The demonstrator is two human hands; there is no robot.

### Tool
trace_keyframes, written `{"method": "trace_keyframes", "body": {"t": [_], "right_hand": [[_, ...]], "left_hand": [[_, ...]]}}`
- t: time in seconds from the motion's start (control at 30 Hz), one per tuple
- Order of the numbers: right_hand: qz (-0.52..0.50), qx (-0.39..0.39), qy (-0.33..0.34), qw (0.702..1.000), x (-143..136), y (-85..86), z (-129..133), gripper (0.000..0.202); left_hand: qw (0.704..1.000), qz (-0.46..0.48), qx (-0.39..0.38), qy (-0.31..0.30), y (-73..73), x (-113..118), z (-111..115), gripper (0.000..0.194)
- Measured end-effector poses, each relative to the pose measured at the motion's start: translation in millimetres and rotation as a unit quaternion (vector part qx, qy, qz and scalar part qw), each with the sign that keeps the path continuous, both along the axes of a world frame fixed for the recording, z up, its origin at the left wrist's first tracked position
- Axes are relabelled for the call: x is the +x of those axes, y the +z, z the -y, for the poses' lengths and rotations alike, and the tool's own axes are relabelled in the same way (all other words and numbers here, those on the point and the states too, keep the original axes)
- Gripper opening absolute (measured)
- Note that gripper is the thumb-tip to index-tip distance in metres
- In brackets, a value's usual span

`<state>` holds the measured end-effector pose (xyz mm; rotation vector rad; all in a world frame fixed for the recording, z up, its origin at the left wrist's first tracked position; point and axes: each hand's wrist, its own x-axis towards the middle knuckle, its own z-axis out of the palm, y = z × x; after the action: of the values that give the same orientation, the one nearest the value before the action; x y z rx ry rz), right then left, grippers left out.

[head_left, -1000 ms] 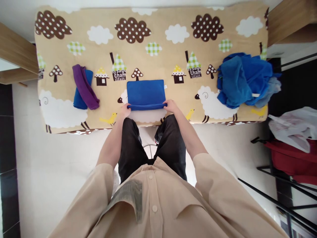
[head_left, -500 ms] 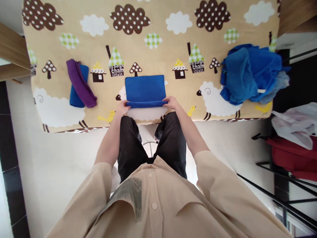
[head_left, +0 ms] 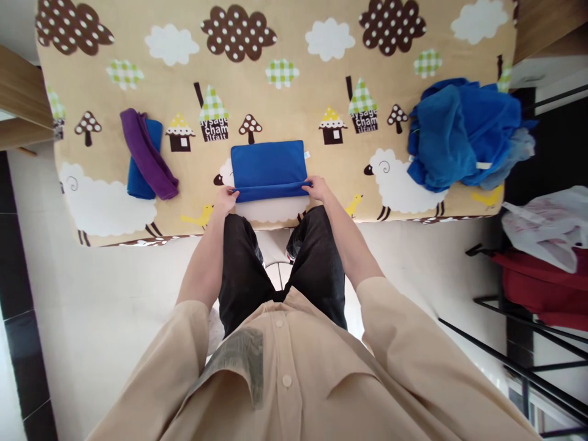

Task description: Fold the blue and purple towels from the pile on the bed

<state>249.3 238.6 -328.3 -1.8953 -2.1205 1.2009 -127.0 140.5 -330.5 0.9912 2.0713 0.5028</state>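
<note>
In front of me a blue towel (head_left: 269, 164) lies flat on the patterned bedspread, its near edge turned up into a narrow fold or roll. My left hand (head_left: 226, 199) pinches the left end of that fold. At the right end, my right hand (head_left: 316, 187) grips the same strip between thumb and fingers. A small white tag shows at the towel's right side. The exact fingertip contact is too small to make out.
To the left, a purple cloth strip (head_left: 149, 153) lies across a folded blue towel (head_left: 138, 179). A crumpled pile of blue cloths (head_left: 463, 135) sits on the bedspread (head_left: 294, 110) at right. Beyond it are a white plastic bag (head_left: 546, 223), a red bag (head_left: 542, 288) and black metal bars (head_left: 509, 361).
The folded strip at the towel's near edge looks slightly wider, and my right hand has shifted a little up. Both hands keep hold of its ends.
</note>
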Motion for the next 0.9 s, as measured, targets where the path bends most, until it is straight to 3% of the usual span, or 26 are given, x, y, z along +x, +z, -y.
{"method": "trace_keyframes", "body": {"t": [0.1,0.27,0.47,0.9], "right_hand": [[0.011,0.002,-0.016,1.0,1,-7.2,-2,0.028],[0.042,-0.006,-0.048,0.998,1,-15.9,-4,0.032],[0.081,-0.013,-0.055,0.995,-3,-12.5,-4,0.037],[0.072,0.011,-0.047,0.996,-1,-14.5,-6,0.032]], "left_hand": [[1.0,-0.009,-0.005,0.029,0.0,1,-3,0.028],[0.999,-0.025,0.002,0.022,0.1,3,-5,0.026],[0.998,-0.04,-0.005,0.04,4.1,6,-6,0.022],[0.999,-0.042,0.006,0.001,4.0,6,-9,0.021]]}}
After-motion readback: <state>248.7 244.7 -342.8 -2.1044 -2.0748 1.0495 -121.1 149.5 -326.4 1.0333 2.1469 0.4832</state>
